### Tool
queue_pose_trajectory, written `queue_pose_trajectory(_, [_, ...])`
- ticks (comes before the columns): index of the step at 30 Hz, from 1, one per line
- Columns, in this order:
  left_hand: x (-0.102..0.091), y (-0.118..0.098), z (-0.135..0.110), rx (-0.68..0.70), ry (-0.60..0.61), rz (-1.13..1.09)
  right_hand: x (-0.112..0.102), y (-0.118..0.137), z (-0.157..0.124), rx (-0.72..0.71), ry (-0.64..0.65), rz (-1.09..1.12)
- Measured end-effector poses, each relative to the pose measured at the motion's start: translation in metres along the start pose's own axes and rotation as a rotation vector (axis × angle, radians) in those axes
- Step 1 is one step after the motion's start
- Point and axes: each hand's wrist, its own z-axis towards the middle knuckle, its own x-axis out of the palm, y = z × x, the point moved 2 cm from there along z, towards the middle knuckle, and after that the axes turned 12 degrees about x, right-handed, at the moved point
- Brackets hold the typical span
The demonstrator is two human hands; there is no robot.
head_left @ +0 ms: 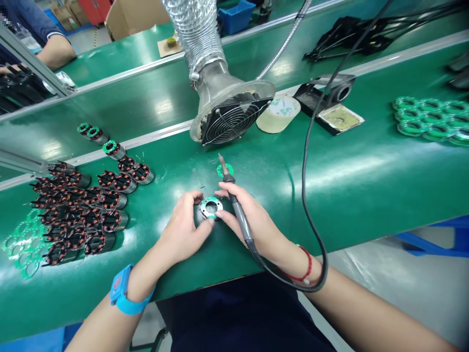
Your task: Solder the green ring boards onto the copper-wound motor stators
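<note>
My left hand (183, 227) is closed around a small motor stator (210, 207) with a green ring board on top, holding it on the green bench (351, 186). My right hand (252, 220) touches the stator's right side with its fingertips while a black soldering iron (236, 205) lies gripped across the hand, tip pointing away from me. A loose green ring board (224, 169) lies just beyond the iron's tip. The iron's black cable (306, 161) loops back over my right wrist.
Several copper-wound stators (80, 210) stand in rows at the left, with green ring boards (22, 247) beside them. A fume extractor with a fan grille (232, 120) hangs ahead. An iron stand with sponge (331, 105) and more green rings (432, 120) lie right. Another person's arm (54, 51) is far left.
</note>
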Motion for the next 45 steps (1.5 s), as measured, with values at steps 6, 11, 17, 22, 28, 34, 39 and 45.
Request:
queue_pose_trajectory(6, [0.019,0.001,-0.002,0.032,-0.119,0.071,0.004,0.0,-0.003,-0.013,-0.117,-0.036])
queue_pose_trajectory(11, [0.019,0.003,0.003,0.138,-0.11,0.025,0.004,0.003,-0.005,-0.091,-0.166,-0.151])
queue_pose_trajectory(17, [0.01,0.003,0.011,0.22,0.003,0.024,0.005,0.0,-0.004,-0.094,-0.146,-0.111])
queue_pose_trajectory(22, [0.012,0.005,0.007,0.192,-0.025,0.005,0.007,-0.002,-0.002,-0.055,-0.078,-0.058])
queue_pose_trajectory(28, [0.011,-0.001,-0.008,0.075,-0.19,0.203,0.006,-0.001,-0.001,-0.028,-0.102,-0.056])
queue_pose_trajectory(34, [0.01,-0.008,-0.014,0.078,-0.161,0.108,0.006,-0.002,-0.001,-0.024,-0.13,-0.029])
queue_pose_trajectory(39, [0.012,0.002,-0.011,0.057,-0.16,-0.156,0.005,-0.003,0.001,-0.04,-0.148,-0.045])
queue_pose_trajectory(45, [0.016,0.0,-0.001,0.113,-0.04,0.149,0.006,-0.003,0.001,-0.042,-0.088,0.031])
